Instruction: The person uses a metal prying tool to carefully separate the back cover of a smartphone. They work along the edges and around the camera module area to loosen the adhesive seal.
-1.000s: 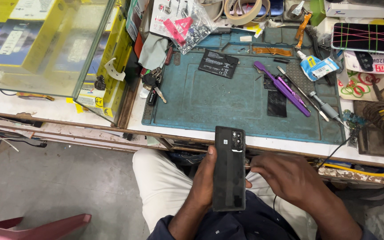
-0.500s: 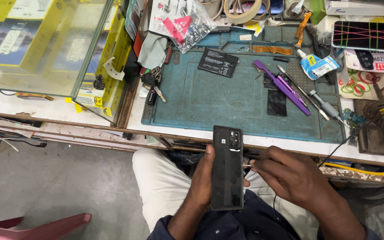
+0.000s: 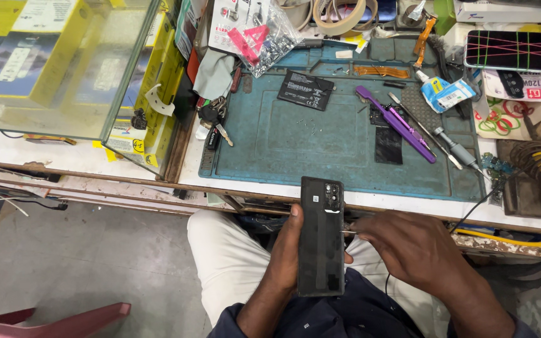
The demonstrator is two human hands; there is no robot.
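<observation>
Fingers of the left hand [image 3: 286, 250] are clamped around a black phone [image 3: 321, 236], back up, over the lap below the table [image 3: 233, 181]. Right hand [image 3: 408, 241] pinches a thin metal tool [image 3: 347, 231] at its edge; prying seems underway, needing steady leverage.

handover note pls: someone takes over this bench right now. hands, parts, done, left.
Left hand: grips the black phone back side up, over the lap.
Right hand: holds a thin metal tool, tip at the phone's right edge.
On the blue mat: black battery, purple tool, screwdriver.
Done: nothing visibly opened; back cover on.
Left: likely working that edge seam.
</observation>
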